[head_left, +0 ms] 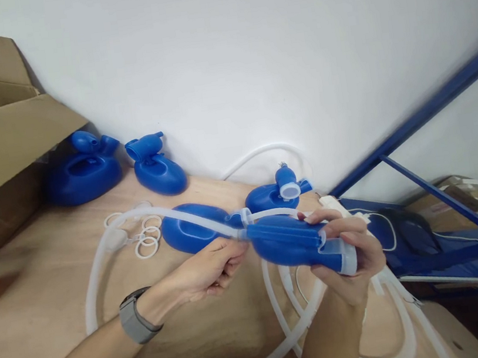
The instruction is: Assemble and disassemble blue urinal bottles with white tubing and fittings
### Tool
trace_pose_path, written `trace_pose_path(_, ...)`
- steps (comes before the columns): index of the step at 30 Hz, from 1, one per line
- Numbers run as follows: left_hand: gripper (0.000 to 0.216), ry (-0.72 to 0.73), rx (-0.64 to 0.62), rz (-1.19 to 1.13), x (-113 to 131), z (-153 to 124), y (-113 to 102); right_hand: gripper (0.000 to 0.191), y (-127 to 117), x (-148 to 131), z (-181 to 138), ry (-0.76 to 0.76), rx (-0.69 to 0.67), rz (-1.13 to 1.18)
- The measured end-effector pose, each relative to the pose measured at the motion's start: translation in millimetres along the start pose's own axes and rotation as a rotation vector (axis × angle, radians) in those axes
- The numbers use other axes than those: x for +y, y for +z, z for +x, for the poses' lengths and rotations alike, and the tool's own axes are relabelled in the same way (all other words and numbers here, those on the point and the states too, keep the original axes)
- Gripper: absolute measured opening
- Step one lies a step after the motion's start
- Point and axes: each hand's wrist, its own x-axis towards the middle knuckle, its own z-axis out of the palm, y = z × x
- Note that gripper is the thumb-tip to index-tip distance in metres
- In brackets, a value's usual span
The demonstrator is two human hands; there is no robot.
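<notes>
The right hand is wrapped around the wide end of a blue container, thumb on top and fingers beneath. This hold carries the container's weight and keeps it level above the worktop. The left hand pinches the narrow end, where a milky tube joins it, a grip that seems meant to steady that joint. The tube arcs away to the left, then loops round on the worktop under both hands, so its slack lies free.

The container is smooth, glossy blue plastic, long and rounded, with a frosted clear cap at the wide end by the right palm. Four similar containers lie further back towards the wall. White rings lie left of the hands, and a cardboard box stands far left.
</notes>
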Motion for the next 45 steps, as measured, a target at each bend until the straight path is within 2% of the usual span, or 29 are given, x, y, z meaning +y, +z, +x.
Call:
trace_pose_path(2, 0.073, -0.094, -0.042, -0.014, 1.4, -0.9, 0.7, 0.062, -3.6, 2.7, -4.4, 0.031, -0.026, 0.037)
trace_pose_path(4, 0.074, -0.161, -0.087, -0.062, 2.0, -1.2, 3.1, 0.062, -7.1, 6.8, -9.3, 0.040, 0.006, 0.072)
trace_pose_path(7, 0.072, -0.187, -0.137, -0.120, 1.2, 0.5, 7.6, 0.062, -11.6, 12.5, -14.8, 0.033, 0.044, 0.087)
trace_pose_path(11, 0.062, -0.226, -0.182, -0.141, -1.9, 4.6, 8.4, 0.064, -17.0, 13.0, -16.8, 0.037, -0.064, 0.081)
trace_pose_path(14, 0.059, -0.236, -0.245, -0.119, -3.9, 6.6, 6.6, 0.066, -19.3, 10.1, -16.7, 0.029, -0.066, 0.115)
trace_pose_path(16, 0.055, -0.203, -0.243, -0.108, -4.6, 7.6, 6.1, 0.064, -19.9, 9.9, -16.6, 0.054, -0.042, 0.092)
trace_pose_path(20, 0.055, -0.044, -0.207, -0.119, -5.8, 9.0, 6.1, 0.063, -22.4, 18.1, -18.7, 0.071, -0.009, 0.011)
trace_pose_path(23, 0.053, 0.046, -0.136, -0.107, -5.8, 8.6, 6.1, 0.067, -26.1, 25.4, -21.8, 0.059, 0.035, 0.019)
trace_pose_path(26, 0.047, 0.117, -0.100, -0.055, -5.0, 7.4, 6.5, 0.068, -27.0, 25.9, -21.5, 0.039, 0.014, 0.036)
trace_pose_path(35, 0.046, 0.122, -0.069, -0.058, -6.4, 6.9, 8.7, 0.063, -17.7, 14.2, -7.8, 0.025, -0.058, -0.036)
trace_pose_path(37, 0.045, 0.126, -0.077, 0.001, -3.5, 3.7, 7.5, 0.063, -18.3, 13.5, -9.1, 0.028, -0.061, -0.039)
trace_pose_path(39, 0.045, 0.202, -0.058, 0.193, 1.1, -2.3, 3.5, 0.061, -18.9, 13.6, -11.9, 0.046, 0.000, -0.031)
trace_pose_path(40, 0.046, 0.290, -0.005, 0.349, 3.6, -5.9, 0.4, 0.058, -19.1, 14.1, -13.5, 0.059, 0.065, -0.037)
trace_pose_path(41, 0.045, 0.419, 0.088, 0.531, 5.7, -9.6, -3.3, 0.053, -19.0, 14.8, -14.9, 0.070, 0.146, -0.051)
trace_pose_path(43, 0.034, 0.764, 0.354, 0.916, 8.3, -15.5, -11.5, 0.044, -18.2, 16.8, -17.1, 0.090, 0.299, -0.086)
trace_pose_path(45, 0.025, 1.096, 0.567, 1.235, 8.8, -18.0, -18.1, 0.041, -16.4, 18.6, -18.0, 0.089, 0.359, -0.091)
